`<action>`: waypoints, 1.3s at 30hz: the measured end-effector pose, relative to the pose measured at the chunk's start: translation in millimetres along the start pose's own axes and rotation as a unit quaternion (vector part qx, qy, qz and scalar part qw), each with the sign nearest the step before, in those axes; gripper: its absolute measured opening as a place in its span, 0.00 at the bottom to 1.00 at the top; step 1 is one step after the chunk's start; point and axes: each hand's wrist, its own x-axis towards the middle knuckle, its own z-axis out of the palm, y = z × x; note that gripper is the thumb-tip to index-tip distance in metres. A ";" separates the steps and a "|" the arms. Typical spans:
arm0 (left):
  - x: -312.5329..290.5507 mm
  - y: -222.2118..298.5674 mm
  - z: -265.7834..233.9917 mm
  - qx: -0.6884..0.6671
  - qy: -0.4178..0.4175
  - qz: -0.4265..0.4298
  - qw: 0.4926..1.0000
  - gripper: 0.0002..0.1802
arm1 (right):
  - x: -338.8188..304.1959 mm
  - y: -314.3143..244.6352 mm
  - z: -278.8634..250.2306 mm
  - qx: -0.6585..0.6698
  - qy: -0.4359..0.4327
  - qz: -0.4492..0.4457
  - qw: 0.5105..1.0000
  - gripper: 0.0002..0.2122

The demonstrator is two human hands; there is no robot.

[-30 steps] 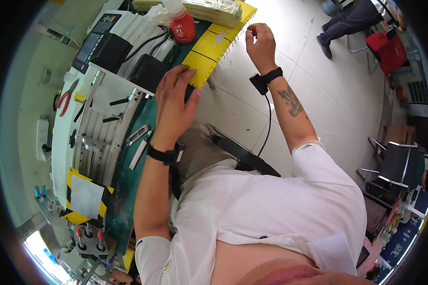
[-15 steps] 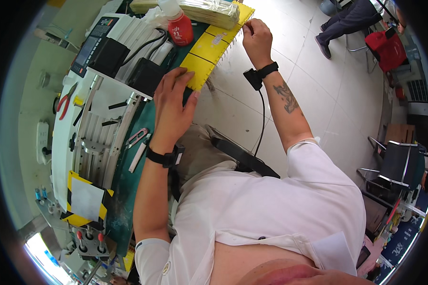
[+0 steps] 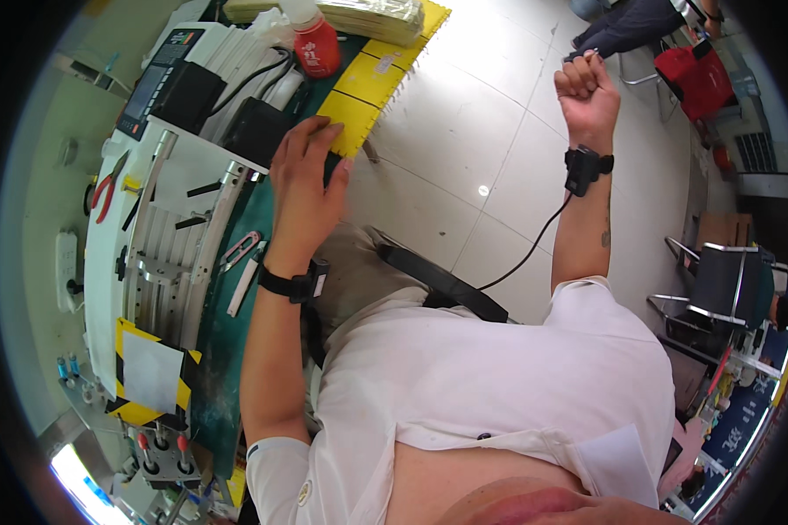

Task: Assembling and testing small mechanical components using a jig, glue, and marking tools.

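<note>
My left hand (image 3: pixel 306 171) lies at the bench edge, fingers stretched, with the fingertips at the near end of a yellow strip (image 3: pixel 356 87). Dark lines divide this strip into sections, and short thin bits stick out along its right edge. Out to the right, above the floor, my right hand (image 3: pixel 588 98) is raised with its fingers curled closed. Whatever may be pinched there is too small to make out. Left of the strip stands a red bottle (image 3: pixel 316 51) with a whitish top. A plastic-wrapped bundle (image 3: pixel 368 19) lies along the strip's far part.
A white machine with a control panel (image 3: pixel 159 79) and metal rails (image 3: pixel 162 262) fills the left. Near the bench edge lie a pink-handled tool (image 3: pixel 240 251) and a white stick-like piece (image 3: pixel 244 284). Red pliers (image 3: pixel 107 188) rest on the machine. Another person's legs (image 3: pixel 630 33) show at top right.
My right hand has swung away from the strip's far right edge, out to the right and slightly nearer, turning over. My left hand keeps its place by the strip; the whole view has shifted slightly.
</note>
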 end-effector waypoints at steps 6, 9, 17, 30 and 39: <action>-2.0 0.5 2.4 0.025 0.004 0.006 1.000 0.28 | -33.4 -83.2 4.3 0.042 -0.076 -0.017 0.996 0.05; -1.3 0.8 2.5 0.026 -0.001 0.011 1.000 0.29 | -52.2 -127.8 -8.5 -0.020 -0.063 -0.102 0.993 0.05; -6.2 1.1 4.9 0.038 -0.001 0.019 0.999 0.28 | -90.6 -184.1 -33.6 -0.337 0.242 -0.446 0.793 0.07; -9.0 1.7 7.7 0.080 -0.005 0.034 0.996 0.31 | -121.2 -212.2 -87.0 -0.226 0.184 -0.254 0.922 0.06; -9.2 2.3 9.4 0.069 -0.012 0.043 0.997 0.31 | -105.2 -157.9 1.2 -0.012 -0.084 -0.044 0.995 0.03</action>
